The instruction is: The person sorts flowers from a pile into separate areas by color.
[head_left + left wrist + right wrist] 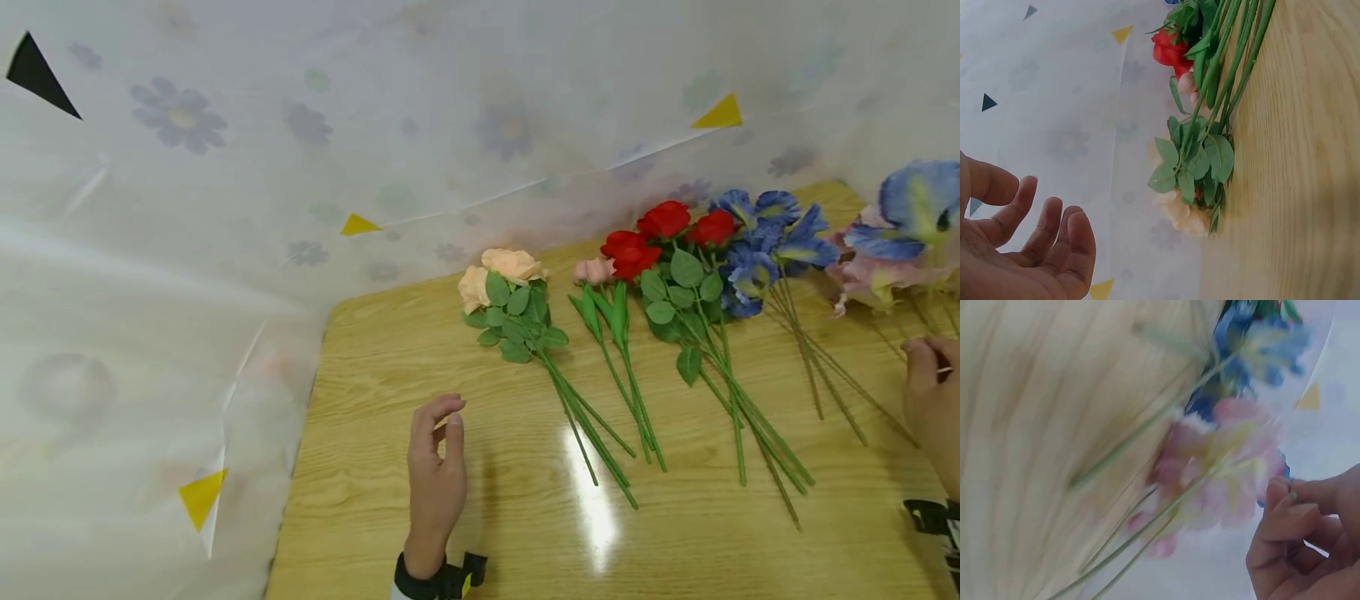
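Observation:
My left hand (437, 475) hovers over the left part of the table with fingers loosely bent and nothing in it; the left wrist view shows the same hand (1035, 240) apart from the flowers. Nearest to it lie peach roses (513, 265) with green leaves and stems. At the right edge my right hand (933, 400) pinches a thin stem between thumb and fingertips, in the right wrist view too (1304, 534). A large blue iris (918, 200) stands raised above that hand, over pink flowers (870, 279). Its stem is partly hidden and blurred.
Pink tulips (595, 271), red roses (630, 252) and blue irises (780, 229) lie side by side on the wooden table (360, 433), stems pointing towards me. A pale flower-patterned plastic sheet (405, 108) rises behind and left of the table.

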Action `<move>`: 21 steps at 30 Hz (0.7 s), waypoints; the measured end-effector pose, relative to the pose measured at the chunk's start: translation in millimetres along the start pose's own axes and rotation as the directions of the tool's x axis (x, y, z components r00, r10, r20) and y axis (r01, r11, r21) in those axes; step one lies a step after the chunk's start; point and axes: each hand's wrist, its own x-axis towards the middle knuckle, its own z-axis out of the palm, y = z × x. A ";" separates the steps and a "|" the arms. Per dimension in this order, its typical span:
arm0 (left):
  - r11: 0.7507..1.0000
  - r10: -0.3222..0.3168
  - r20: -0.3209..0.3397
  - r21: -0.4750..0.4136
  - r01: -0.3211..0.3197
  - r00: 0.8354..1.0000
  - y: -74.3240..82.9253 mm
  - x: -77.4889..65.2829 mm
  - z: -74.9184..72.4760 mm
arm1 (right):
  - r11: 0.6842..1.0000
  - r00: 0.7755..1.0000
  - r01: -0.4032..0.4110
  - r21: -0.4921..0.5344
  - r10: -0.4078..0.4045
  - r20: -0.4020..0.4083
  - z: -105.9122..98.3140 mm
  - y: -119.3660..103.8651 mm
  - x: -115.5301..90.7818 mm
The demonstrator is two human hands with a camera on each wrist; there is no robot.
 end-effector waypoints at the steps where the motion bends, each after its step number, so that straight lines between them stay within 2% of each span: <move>1: 1.000 0.006 -0.006 0.014 -0.006 1.000 -5.6 -0.1 -1.5 | 0.996 0.998 0.024 -0.090 -0.020 0.052 -0.4 -6.4 -0.1; 2: 0.999 0.014 -0.011 0.033 -0.014 1.000 -11.5 -0.1 -3.0 | 0.990 0.994 0.081 -0.113 -0.072 0.084 1.8 -9.7 -0.8; 4: 0.996 0.030 -0.014 0.083 -0.029 0.999 -18.7 2.0 -6.2 | 0.975 0.975 0.129 -0.179 -0.092 0.201 4.5 -12.8 -1.3; 6: 0.987 0.046 -0.004 0.153 -0.045 0.999 -23.3 5.5 -8.9 | 0.957 0.967 0.178 -0.230 -0.127 0.220 8.5 -13.1 -3.0; 7: 0.980 0.050 0.005 0.191 -0.050 0.999 -24.9 7.6 -9.8 | 0.954 0.969 0.156 -0.255 -0.098 0.227 9.8 -13.7 -4.3; 9: 0.960 0.052 0.033 0.272 -0.059 0.998 -27.1 12.4 -10.7 | 0.955 0.980 0.112 -0.274 -0.060 0.190 10.3 -17.5 -6.4; 11: 0.932 0.056 0.069 0.353 -0.077 0.996 -28.7 18.1 -11.7 | 0.957 0.989 0.140 -0.254 -0.121 0.090 10.4 -23.8 -9.8; 12: 0.918 0.060 0.087 0.387 -0.089 0.994 -29.1 21.2 -12.4 | 0.952 0.983 0.186 -0.244 -0.178 0.055 9.7 -27.8 -11.3; 13: 0.903 0.068 0.106 0.417 -0.107 0.992 -29.1 24.5 -13.1 | 0.942 0.970 0.241 -0.233 -0.240 0.033 8.9 -33.6 -13.1; 14: 0.886 0.083 0.124 0.445 -0.130 0.989 -28.8 27.9 -13.7 | 0.926 0.947 0.316 -0.207 -0.321 0.012 8.8 -40.4 -14.7; 16: 0.851 0.115 0.154 0.494 -0.177 0.981 -27.0 35.0 -14.3 | 0.868 0.880 0.469 -0.165 -0.476 -0.002 9.4 -57.0 -17.6; 18: 0.819 0.133 0.184 0.533 -0.213 0.974 -22.7 42.2 -13.5 | 0.829 0.834 0.551 -0.092 -0.551 0.036 10.5 -77.5 -21.2; 20: 0.790 0.133 0.219 0.565 -0.237 0.967 -17.5 49.7 -10.2 | 0.821 0.818 0.571 0.002 -0.569 0.083 11.7 -98.9 -25.7; 21: 0.779 0.126 0.238 0.577 -0.244 0.963 -14.5 53.4 -8.0 | 0.806 0.801 0.591 0.029 -0.591 0.090 12.4 -108.1 -27.0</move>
